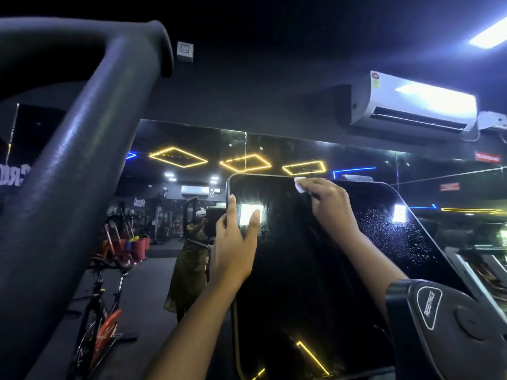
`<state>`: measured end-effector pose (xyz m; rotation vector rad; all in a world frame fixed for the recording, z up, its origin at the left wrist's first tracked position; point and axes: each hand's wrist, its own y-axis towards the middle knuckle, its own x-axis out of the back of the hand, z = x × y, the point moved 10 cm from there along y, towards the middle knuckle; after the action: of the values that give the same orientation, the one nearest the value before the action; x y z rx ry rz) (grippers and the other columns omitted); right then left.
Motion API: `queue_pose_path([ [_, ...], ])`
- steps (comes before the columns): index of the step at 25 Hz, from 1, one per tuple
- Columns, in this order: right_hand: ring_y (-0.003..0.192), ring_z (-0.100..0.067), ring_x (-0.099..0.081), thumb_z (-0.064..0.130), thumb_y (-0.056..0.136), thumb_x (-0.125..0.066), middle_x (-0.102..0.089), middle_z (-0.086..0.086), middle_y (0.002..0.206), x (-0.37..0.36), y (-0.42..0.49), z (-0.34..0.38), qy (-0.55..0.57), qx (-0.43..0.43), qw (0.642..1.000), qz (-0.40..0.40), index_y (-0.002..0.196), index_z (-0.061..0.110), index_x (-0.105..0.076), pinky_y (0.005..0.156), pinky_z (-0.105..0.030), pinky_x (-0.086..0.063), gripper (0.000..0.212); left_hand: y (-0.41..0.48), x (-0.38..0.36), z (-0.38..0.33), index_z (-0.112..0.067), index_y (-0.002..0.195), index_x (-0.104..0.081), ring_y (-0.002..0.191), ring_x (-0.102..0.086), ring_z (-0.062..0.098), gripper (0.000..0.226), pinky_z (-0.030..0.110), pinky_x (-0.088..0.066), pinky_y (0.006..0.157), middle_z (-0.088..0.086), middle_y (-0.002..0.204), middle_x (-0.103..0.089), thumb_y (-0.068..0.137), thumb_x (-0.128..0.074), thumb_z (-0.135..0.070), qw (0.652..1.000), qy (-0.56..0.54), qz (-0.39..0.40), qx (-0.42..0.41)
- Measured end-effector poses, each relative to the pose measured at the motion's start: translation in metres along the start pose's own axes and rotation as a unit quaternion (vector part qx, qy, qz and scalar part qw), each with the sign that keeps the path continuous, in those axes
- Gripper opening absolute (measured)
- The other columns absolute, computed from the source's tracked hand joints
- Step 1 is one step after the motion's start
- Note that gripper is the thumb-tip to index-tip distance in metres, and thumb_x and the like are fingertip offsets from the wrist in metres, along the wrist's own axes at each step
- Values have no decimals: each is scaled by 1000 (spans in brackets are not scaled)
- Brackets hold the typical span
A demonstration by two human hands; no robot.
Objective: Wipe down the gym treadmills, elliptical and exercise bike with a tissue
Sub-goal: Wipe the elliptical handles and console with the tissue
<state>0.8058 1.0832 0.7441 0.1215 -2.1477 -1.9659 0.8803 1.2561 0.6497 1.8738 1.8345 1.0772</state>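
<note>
A large glossy black console screen [296, 270] of an exercise machine fills the centre of the head view. My left hand [236, 242] grips the screen's left edge, thumb on the glass and fingers curled round the rim. My right hand [326, 201] pinches a small white tissue [299, 185] and presses it on the screen near its top edge. Spray droplets [392, 237] speckle the right part of the glass.
A thick dark grey handlebar [82, 160] of the machine rises at the left. A resistance control pod [439, 311] sits at lower right. A mirror wall ahead reflects the gym, with an exercise bike [104, 297] at lower left. An air conditioner [411, 105] hangs at upper right.
</note>
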Motion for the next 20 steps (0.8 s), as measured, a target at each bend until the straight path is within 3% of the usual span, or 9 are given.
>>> queue_pose_path([
  [1,101,-22,-65,-15,77,-56,-70,-7,106,-5,6,-14,-8,-34,999,8,103,6,-72,91,-17,-41,37,2,2,0,-38,150,2,145,-16,29,69,48,-25,110,4,160,-2,93,-27,-61,998,55,-6,-3],
  [3,102,-24,-64,-17,77,-55,-70,-7,107,-14,4,-21,-25,-50,998,22,103,5,-72,90,-21,-42,38,5,7,-9,-33,151,2,147,3,29,71,47,-2,116,5,159,12,92,-19,-67,971,226,-45,-63],
  [5,99,-24,-65,-17,75,-57,-71,-7,105,-12,-5,-8,-30,-36,999,20,102,6,-72,88,-26,-46,38,1,2,-32,-28,152,-9,147,7,26,79,44,16,110,7,160,5,85,-6,-68,930,309,-83,-183],
  [8,90,-26,-67,-18,68,-61,-71,-7,100,-1,-32,27,-27,27,999,16,102,5,-72,83,-30,-52,42,-2,-18,-41,-27,152,-12,147,7,21,90,40,16,113,6,161,-2,74,9,-66,898,364,-45,-241],
  [13,88,-18,-63,6,79,-46,-71,-6,100,23,-91,69,9,126,991,46,106,4,-71,82,-23,-47,37,-2,-23,-37,-27,152,-7,147,11,21,105,39,12,117,7,161,4,63,13,-77,893,384,-16,-234],
  [17,99,-17,-63,-8,77,-59,-70,-8,106,24,-39,9,-20,40,999,13,106,6,-71,93,-17,-42,34,-3,-22,-37,-27,152,-8,147,11,22,112,38,15,114,7,161,2,60,24,-82,893,382,-19,-238],
  [20,101,-23,-65,-10,82,-58,-70,-7,106,7,-5,-29,-27,-39,999,16,104,5,-71,92,-29,-48,30,-4,-21,-40,-27,152,-7,147,11,21,110,37,14,114,7,161,1,61,26,-79,890,386,-27,-241],
])
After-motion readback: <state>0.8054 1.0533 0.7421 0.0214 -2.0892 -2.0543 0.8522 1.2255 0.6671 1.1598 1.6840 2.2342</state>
